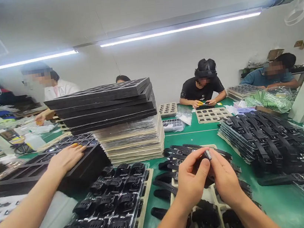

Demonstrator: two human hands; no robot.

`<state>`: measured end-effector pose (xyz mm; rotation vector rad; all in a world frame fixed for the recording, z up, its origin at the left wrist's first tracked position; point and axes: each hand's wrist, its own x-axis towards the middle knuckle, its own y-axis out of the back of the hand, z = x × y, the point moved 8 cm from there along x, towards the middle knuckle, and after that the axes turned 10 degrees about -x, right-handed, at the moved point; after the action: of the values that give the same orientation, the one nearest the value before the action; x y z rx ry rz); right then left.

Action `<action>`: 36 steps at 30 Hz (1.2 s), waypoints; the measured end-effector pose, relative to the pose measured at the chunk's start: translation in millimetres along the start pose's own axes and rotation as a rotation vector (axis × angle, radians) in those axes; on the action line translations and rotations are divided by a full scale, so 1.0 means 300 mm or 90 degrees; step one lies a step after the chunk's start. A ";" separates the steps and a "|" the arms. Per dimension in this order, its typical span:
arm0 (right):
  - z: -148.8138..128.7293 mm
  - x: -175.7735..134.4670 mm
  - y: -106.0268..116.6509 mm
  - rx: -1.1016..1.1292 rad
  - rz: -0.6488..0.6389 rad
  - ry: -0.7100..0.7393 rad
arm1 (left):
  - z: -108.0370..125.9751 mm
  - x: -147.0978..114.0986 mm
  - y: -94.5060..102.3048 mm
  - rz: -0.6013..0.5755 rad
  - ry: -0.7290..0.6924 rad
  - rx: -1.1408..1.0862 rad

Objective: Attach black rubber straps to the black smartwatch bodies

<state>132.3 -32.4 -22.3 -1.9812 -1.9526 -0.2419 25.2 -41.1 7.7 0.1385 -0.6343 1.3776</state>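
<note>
Both of my hands meet in front of me. Between them is a small dark watch (207, 154), mostly covered by the fingers, with a shiny light edge showing on top. My left hand (191, 180) is closed around its left side, the thumb pressed on it. My right hand (225, 174) closes on the other side. Right below lies a beige compartment tray (215, 195) holding black watches (206, 217), their straps sticking out past its left and right edges. To the left, a clear plastic tray (141, 201) holds rows of black watches with curled straps.
A co-worker's arm (60, 163) reaches in from the left over a black foam tray (91, 166). A tall stack of trays (133, 139) stands behind. Strapped watches (266, 132) lie piled on trays at right. Several people sit across the green table (188, 137).
</note>
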 end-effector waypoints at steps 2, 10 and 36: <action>-0.024 -0.003 0.001 -0.057 -0.015 0.054 | 0.012 0.000 -0.008 -0.027 -0.020 0.033; -0.067 -0.015 0.010 -0.165 -0.012 0.109 | -0.011 -0.011 0.010 0.029 -0.049 -0.002; -0.111 0.046 0.186 -0.040 0.132 -0.046 | -0.131 -0.041 -0.117 -0.173 0.426 -0.201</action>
<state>192.1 -31.1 6.5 -2.2421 -1.7840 -0.1829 70.6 -41.6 -21.5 -0.4607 -0.2463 0.9597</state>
